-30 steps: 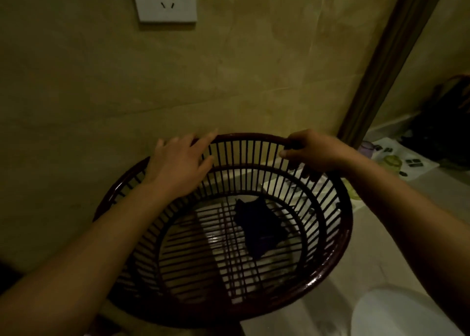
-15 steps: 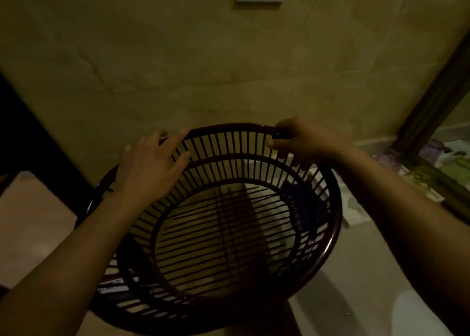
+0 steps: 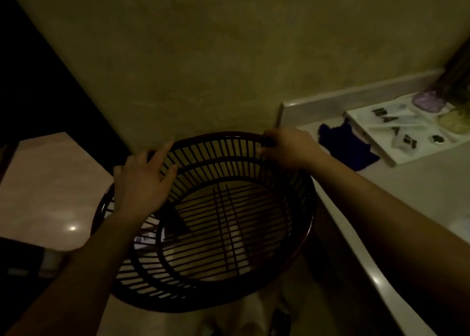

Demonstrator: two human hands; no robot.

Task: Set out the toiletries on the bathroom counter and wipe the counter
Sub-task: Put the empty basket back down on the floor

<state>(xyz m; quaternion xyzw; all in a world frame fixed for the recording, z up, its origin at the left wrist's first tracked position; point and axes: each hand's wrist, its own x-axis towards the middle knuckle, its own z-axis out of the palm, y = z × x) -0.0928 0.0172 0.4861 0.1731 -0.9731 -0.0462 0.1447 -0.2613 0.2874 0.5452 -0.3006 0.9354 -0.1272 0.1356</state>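
A dark slatted round basket (image 3: pixel 300 236) hangs in the air left of the counter, and nothing shows inside it. My right hand (image 3: pixel 287 148) grips its far rim. My left hand (image 3: pixel 142 183) lies over the rim's left side with fingers spread. On the pale counter (image 3: pixel 419 190) at the right lies a dark blue cloth (image 3: pixel 348 147). Beside it a white tray (image 3: pixel 396 157) carries several small sachets, a purple cup (image 3: pixel 428 101) and a yellow-green cup (image 3: pixel 455 120).
A beige wall (image 3: pixel 229 56) stands straight ahead. To the left a dark door frame (image 3: pixel 38 68) borders a lit pale floor (image 3: pixel 45 188). The counter's front edge (image 3: pixel 373 272) runs diagonally down the right side.
The basket has swung left off the counter. The dark blue cloth seen through its slats earlier now lies exposed on the counter beside the tray. Both hands keep their places on the rim.
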